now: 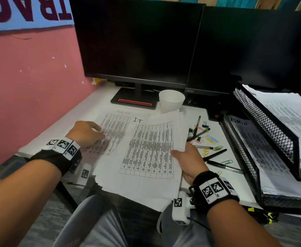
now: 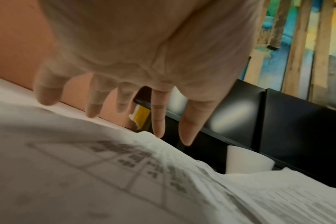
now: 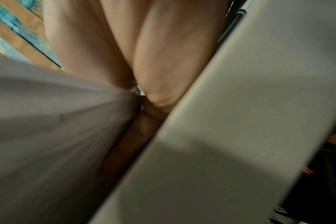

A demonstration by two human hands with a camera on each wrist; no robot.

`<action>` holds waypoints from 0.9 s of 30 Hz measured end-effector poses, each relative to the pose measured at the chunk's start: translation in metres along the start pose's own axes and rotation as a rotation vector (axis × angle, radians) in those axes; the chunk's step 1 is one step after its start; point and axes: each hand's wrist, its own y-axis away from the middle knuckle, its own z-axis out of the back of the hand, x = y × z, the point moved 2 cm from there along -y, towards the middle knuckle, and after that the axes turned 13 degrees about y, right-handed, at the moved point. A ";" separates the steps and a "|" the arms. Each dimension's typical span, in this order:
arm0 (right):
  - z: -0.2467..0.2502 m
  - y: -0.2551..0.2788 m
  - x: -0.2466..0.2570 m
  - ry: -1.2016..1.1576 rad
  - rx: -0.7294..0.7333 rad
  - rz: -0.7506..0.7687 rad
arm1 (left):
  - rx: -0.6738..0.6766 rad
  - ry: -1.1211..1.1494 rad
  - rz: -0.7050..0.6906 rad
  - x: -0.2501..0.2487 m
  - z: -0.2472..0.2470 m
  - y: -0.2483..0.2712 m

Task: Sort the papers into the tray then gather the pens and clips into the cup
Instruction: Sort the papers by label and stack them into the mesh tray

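Right hand (image 1: 189, 161) pinches top sheet (image 1: 151, 150) by its edge; left hand (image 1: 85, 132) spread flat on the sheet beside it. Risk: lifted sheet drags the pens (image 1: 215, 155) beside it or buckles entering tray (image 1: 249, 157).

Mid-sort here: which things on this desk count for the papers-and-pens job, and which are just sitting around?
Job:
printed sheets, pinched by right hand
left hand over left sheet
mesh tray
white cup
pens
paper clips

Lying about:
two monitors
yellow note
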 end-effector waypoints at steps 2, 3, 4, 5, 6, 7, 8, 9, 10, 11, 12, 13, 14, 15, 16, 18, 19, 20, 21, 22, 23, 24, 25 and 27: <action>0.000 -0.001 0.000 0.005 -0.004 0.000 | 0.020 -0.074 0.039 0.005 0.005 0.000; 0.000 -0.001 0.000 0.004 -0.004 -0.003 | 0.024 -0.099 0.046 0.005 0.006 -0.002; 0.000 0.000 0.001 0.003 -0.004 -0.005 | 0.024 -0.094 0.047 0.004 0.006 -0.002; 0.000 0.000 0.001 0.003 -0.006 -0.009 | 0.027 -0.068 0.048 0.002 0.005 -0.002; 0.000 0.001 0.001 0.004 -0.007 -0.011 | 0.036 -0.029 0.049 0.000 0.003 -0.002; 0.000 0.001 0.001 0.005 -0.007 -0.009 | 0.054 0.010 0.055 0.000 0.001 -0.003; 0.000 0.002 0.001 0.011 -0.008 -0.006 | 0.077 0.044 0.062 -0.001 -0.001 -0.003; -0.001 0.002 0.001 0.017 -0.009 -0.003 | 0.098 0.066 0.061 -0.001 -0.004 -0.004; -0.001 0.002 0.001 0.024 -0.009 -0.002 | 0.111 0.080 0.045 -0.002 -0.005 -0.003; -0.001 0.002 0.001 0.029 -0.010 -0.001 | 0.111 0.099 0.035 -0.001 -0.006 -0.002; -0.001 0.002 0.001 0.035 -0.010 0.000 | 0.098 0.129 0.025 -0.001 -0.005 -0.001; 0.000 0.002 0.001 0.033 -0.008 0.000 | 0.070 0.146 0.002 -0.001 -0.002 0.001; 0.000 0.002 0.001 0.029 -0.006 -0.001 | 0.029 0.148 -0.031 -0.002 0.004 0.002; 0.000 0.002 0.001 0.024 -0.003 -0.005 | -0.025 0.154 -0.070 -0.001 0.012 0.003; 0.000 0.002 0.002 0.021 -0.001 -0.007 | -0.085 0.193 -0.113 -0.002 0.022 0.006; 0.000 0.001 0.001 0.025 -0.004 -0.008 | -0.205 0.374 -0.213 -0.001 0.049 0.007; 0.000 0.000 0.000 0.031 -0.009 -0.008 | -0.244 0.501 -0.238 -0.001 0.064 0.007; 0.000 -0.001 -0.001 0.036 -0.009 -0.009 | -0.262 0.629 -0.239 -0.001 0.076 0.009; -0.001 -0.002 -0.002 0.034 -0.009 -0.011 | -0.263 0.742 -0.228 -0.002 0.085 0.010; -0.001 -0.002 -0.002 0.032 -0.008 -0.012 | -0.251 0.812 -0.211 -0.004 0.089 0.012; -0.001 -0.003 -0.002 0.024 -0.009 -0.022 | -0.223 0.834 -0.211 -0.008 0.088 0.015; -0.001 -0.002 -0.001 0.003 -0.005 -0.034 | -0.182 0.820 -0.212 -0.011 0.083 0.018; -0.001 -0.002 -0.001 -0.027 -0.001 -0.044 | -0.130 0.792 -0.211 -0.016 0.075 0.021; -0.001 0.001 0.002 -0.083 0.000 -0.072 | -0.004 0.746 -0.185 -0.021 0.051 0.028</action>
